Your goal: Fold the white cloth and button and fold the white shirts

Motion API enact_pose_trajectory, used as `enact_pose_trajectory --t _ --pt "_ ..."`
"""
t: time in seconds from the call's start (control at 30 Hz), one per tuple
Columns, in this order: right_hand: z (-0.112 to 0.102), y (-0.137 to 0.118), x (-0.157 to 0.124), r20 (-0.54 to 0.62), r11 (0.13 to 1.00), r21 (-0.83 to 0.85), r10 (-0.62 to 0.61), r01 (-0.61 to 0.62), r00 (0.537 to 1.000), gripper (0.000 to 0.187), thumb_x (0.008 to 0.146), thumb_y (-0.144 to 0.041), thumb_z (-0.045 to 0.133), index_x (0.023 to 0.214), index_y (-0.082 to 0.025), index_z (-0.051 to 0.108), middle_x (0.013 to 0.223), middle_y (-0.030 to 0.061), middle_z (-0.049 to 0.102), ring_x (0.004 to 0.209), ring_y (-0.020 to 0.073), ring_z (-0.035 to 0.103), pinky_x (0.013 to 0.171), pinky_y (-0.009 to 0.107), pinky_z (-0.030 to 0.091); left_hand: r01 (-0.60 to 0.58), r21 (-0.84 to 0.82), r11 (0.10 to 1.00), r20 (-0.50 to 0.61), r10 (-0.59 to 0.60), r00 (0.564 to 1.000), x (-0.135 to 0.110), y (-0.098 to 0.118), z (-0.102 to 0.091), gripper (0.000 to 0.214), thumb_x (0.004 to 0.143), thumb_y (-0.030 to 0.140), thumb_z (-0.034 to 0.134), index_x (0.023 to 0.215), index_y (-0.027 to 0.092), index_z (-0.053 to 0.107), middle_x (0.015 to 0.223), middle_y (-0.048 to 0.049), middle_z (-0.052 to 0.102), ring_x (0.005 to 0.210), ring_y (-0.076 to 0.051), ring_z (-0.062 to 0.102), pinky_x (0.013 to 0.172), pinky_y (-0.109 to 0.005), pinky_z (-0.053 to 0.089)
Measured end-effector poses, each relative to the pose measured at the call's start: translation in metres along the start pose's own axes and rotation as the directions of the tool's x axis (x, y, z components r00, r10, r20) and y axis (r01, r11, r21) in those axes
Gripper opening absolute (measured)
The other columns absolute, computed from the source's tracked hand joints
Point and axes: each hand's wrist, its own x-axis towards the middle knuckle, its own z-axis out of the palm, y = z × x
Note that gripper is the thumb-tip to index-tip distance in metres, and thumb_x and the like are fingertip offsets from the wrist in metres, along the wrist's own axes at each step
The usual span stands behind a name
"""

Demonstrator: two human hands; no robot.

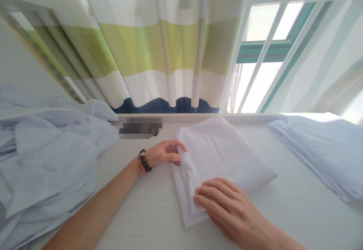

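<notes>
Folded white cloth [224,155], centre frame
Left hand [166,153] pinches its edge; right hand [227,204], flat and released, presses the lower corner; best keep layers aligned.

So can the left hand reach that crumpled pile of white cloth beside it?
Probably yes. The left hand grips the folded cloth at its edge, and only bare table lies between it and the crumpled pile on that same side; nothing blocks the way.
</notes>
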Motion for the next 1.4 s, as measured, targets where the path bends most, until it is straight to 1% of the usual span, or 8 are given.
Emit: enact_pose_trajectory --t 0.17,0.43,0.53,0.63,0.77,1.0,1.27,1.4 --pt "0.001 0.002 0.0 0.001 1.0 0.009 0.001 -0.001 1.0 0.022 0.093 -0.012 0.048 0.111 -0.013 0.06 0.105 0.0082 0.07 0.099 0.0179 0.061 0.088 0.033 0.049 -0.043 0.173 0.984 0.03 0.039 0.999 0.002 -0.005 -0.004 0.022 0.069 0.031 0.076 0.085 0.017 0.072 0.082 -0.0024 0.066 0.071 -0.013 0.061 0.064 -0.021 0.049" --pt "-0.003 0.001 -0.001 -0.001 0.999 0.007 -0.032 0.032 0.999 0.023 0.096 -0.014 0.043 0.111 -0.012 0.06 0.103 0.0089 0.07 0.1 0.0166 0.061 0.09 0.031 0.048 -0.013 0.046 0.999 -0.008 0.013 1.0 -0.001 0.001 -0.001 0.034 0.071 0.048 0.073 0.075 0.014 0.07 0.072 -0.0035 0.065 0.067 -0.014 0.062 0.065 -0.025 0.054" --pt "-0.003 0.001 -0.001 0.03 0.999 0.01 -0.045 0.045 0.999 0.025 0.097 -0.015 0.04 0.111 -0.013 0.06 0.105 0.0089 0.069 0.101 0.0171 0.06 0.09 0.032 0.047 0.02 0.001 1.0 -0.18 -0.02 0.983 0.002 0.002 0.006 0.041 0.074 0.051 0.069 0.092 0.015 0.064 0.07 -0.001 0.062 0.063 -0.014 0.062 0.057 -0.025 0.055" --pt "-0.003 0.001 0.001 0.05 0.997 -0.008 -0.077 0.078 0.996 0.029 0.099 -0.017 0.036 0.112 -0.013 0.061 0.11 0.0086 0.069 0.102 0.0178 0.06 0.091 0.033 0.047 0.021 0.002 1.0 -0.407 -0.018 0.913 0.009 0.0 0.016 0.054 0.072 0.047 0.073 0.113 0.02 0.05 0.075 0.0009 0.061 0.058 -0.014 0.061 0.045 -0.023 0.052" --pt "-0.009 0.0 0.004 0.038 0.989 -0.071 -0.128 0.131 0.991 0.033 0.1 -0.019 0.032 0.111 -0.013 0.063 0.114 0.0073 0.07 0.104 0.0167 0.061 0.093 0.031 0.048 -0.003 0.002 1.0 -0.529 0.004 0.849 0.015 -0.006 0.021 0.07 0.069 0.036 0.078 0.126 0.025 0.04 0.093 -0.0044 0.066 0.061 -0.015 0.063 0.043 -0.021 0.049" --pt "-0.019 -0.005 0.008 0.06 0.977 -0.115 -0.173 0.179 0.983 0.037 0.102 -0.022 0.029 0.117 -0.014 0.062 0.122 0.0047 0.067 0.109 0.0148 0.06 0.096 0.029 0.048 -0.091 -0.036 0.995 -0.574 0.054 0.817 0.016 -0.012 0.01 0.062 0.074 0.033 0.07 0.129 0.022 0.044 0.072 0.0008 0.066 0.056 -0.015 0.063 0.046 -0.022 0.047" --pt "-0.014 -0.006 0.009 0.169 0.96 -0.151 -0.212 0.238 0.963 0.036 0.101 -0.019 0.032 0.12 -0.017 0.063 0.13 -0.0036 0.061 0.113 0.0158 0.059 0.096 0.028 0.049 0.028 0.01 1.0 -0.487 -0.019 0.873 0.009 0.0 -0.001 0.061 0.072 0.03 0.07 0.127 0.018 0.047 0.066 0.0011 0.065 0.05 -0.014 0.059 0.044 -0.021 0.044" --pt "-0.017 -0.006 0.008 0.111 0.961 -0.161 -0.211 0.227 0.971 0.034 0.101 -0.019 0.034 0.118 -0.019 0.064 0.13 -0.0062 0.06 0.115 0.0142 0.058 0.098 0.027 0.047 -0.046 -0.014 0.999 -0.471 0.034 0.882 0.008 -0.002 -0.004 0.062 0.073 0.033 0.07 0.129 0.02 0.047 0.068 0.0013 0.065 0.051 -0.014 0.059 0.045 -0.021 0.045"
